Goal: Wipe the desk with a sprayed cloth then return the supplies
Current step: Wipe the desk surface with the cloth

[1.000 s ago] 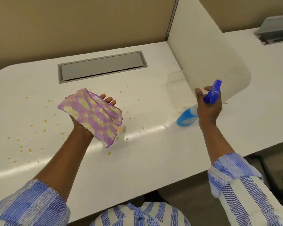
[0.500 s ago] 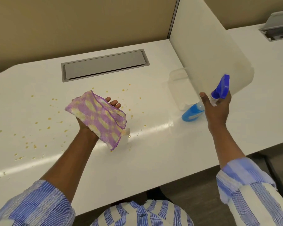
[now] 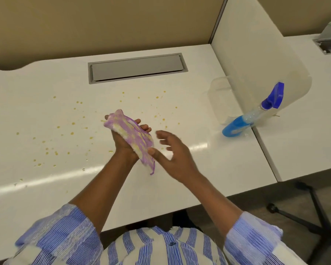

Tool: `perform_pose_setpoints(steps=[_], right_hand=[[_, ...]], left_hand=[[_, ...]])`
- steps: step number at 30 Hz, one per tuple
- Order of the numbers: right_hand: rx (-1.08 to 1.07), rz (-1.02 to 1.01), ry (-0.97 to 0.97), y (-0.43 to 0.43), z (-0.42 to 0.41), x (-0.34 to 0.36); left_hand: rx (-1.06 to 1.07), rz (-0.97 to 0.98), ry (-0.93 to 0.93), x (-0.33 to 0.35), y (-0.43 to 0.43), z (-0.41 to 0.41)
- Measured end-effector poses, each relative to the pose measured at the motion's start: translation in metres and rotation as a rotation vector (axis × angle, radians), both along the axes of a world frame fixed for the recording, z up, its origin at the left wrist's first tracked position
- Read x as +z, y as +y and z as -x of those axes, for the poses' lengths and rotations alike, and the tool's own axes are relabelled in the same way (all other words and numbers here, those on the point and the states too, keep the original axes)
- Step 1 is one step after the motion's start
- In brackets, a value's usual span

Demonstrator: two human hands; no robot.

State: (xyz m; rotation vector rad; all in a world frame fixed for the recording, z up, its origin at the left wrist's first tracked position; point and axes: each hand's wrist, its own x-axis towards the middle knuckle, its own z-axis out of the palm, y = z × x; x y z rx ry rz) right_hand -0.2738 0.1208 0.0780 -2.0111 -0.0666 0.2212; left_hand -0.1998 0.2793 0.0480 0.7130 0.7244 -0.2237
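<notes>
Both forearms reach forward from rolled-up striped sleeves and converge in front of the body, bare from the elbows down. The left hand is turned palm up with its fingers curled, clutching a bunched cloth that drapes across the palm and hangs off its near side. The right hand is empty and spread, fingers loosely extended and blurred, its thumb just touching the cloth's lower edge while the palm faces left toward the other hand.

Desk centre open; divider and spray bottle block right, approx.
</notes>
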Motion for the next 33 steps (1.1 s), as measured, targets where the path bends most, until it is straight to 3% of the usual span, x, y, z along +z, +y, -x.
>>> perform_pose_setpoints(steps=[3,7,10,15,17,20,25,28,33], right_hand=[[0.031,-0.074,0.062,0.033,0.005,0.005],[-0.121,-0.046,0.069,0.045,0.017,-0.008],[-0.225,-0.077,0.158,0.033,0.027,-0.019],[-0.363,-0.081,0.233,-0.025,0.009,-0.028],[-0.408,0.036,0.213,-0.055,-0.015,-0.035],[-0.394,0.241,0.249,-0.091,-0.047,-0.055],[-0.008,0.617,0.056,-0.082,-0.05,-0.11],[0.169,0.818,0.068,-0.063,-0.037,-0.146],[0.124,0.95,-0.026,-0.068,-0.046,-0.178]], left_hand=[[-0.08,-0.236,0.002,0.012,-0.011,0.019],[-0.328,-0.683,0.014,0.001,-0.008,0.057],[-0.463,-0.812,0.091,-0.011,0.0,0.073],[-0.558,-0.934,-0.02,-0.004,-0.029,0.095],[-0.583,-0.935,-0.067,-0.008,-0.048,0.096],[-0.585,-1.094,-0.095,-0.034,-0.059,0.111],[-0.528,-1.649,-0.001,-0.097,-0.038,0.169],[-0.531,-1.832,0.105,-0.121,-0.019,0.185],[-0.606,-1.996,0.163,-0.155,-0.001,0.189]])
